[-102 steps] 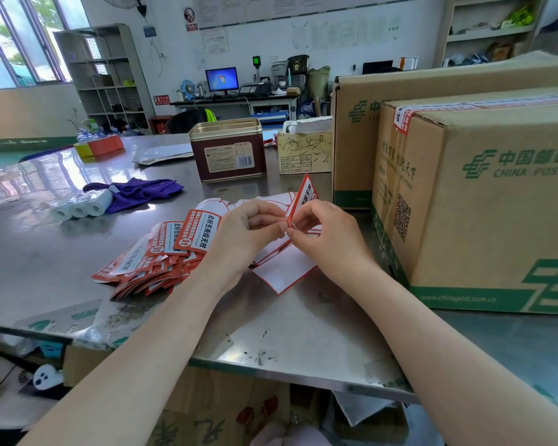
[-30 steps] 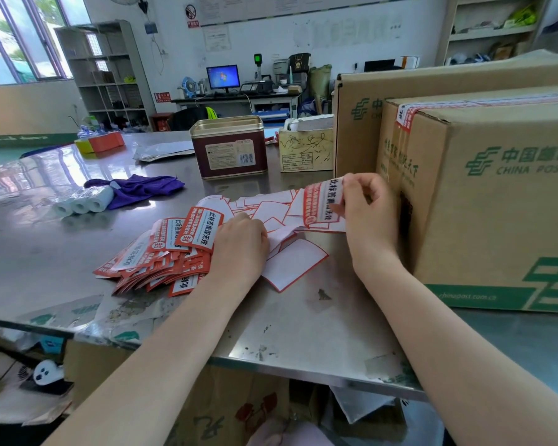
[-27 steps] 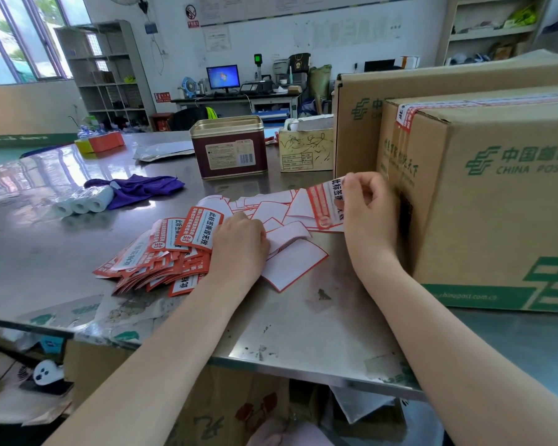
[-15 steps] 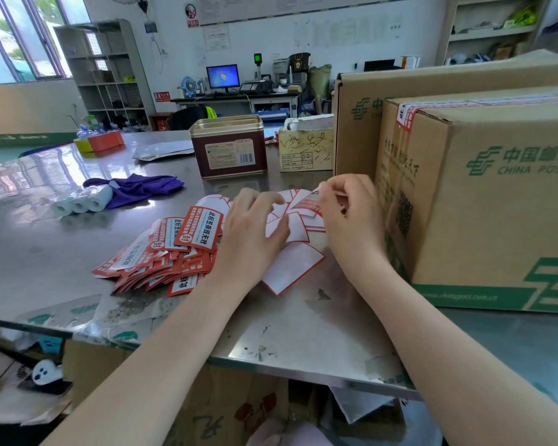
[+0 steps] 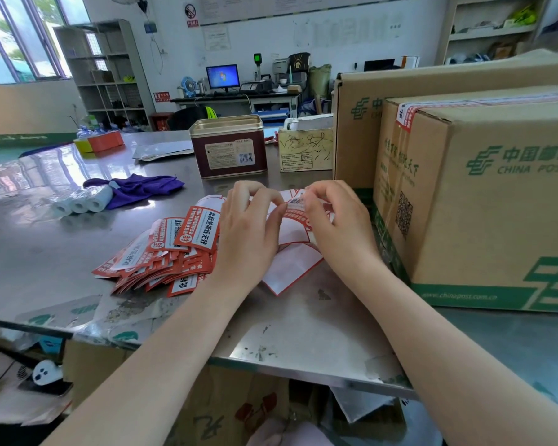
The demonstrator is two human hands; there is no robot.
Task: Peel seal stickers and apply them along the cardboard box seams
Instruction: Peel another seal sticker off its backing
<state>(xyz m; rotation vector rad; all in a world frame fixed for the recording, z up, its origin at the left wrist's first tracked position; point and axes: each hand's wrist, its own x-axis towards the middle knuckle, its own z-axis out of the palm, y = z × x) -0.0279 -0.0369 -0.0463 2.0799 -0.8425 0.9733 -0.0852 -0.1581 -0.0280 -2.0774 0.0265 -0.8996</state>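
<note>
A fan of red-and-white seal stickers lies on the steel table. White backing sheets lie under my hands. My left hand and my right hand meet over the pile, both pinching one sticker between thumb and fingers. The China Post cardboard box stands just right of my right hand. A seal sticker sits over its top left edge.
A second, larger carton stands behind the box. A maroon tin, a small scribbled carton, a purple cloth and paper rolls are farther back. The table's front edge runs below my forearms.
My right hand drew back from the box side toward the pile. My left hand lifted off the stickers, and both hands now pinch one sticker together.
</note>
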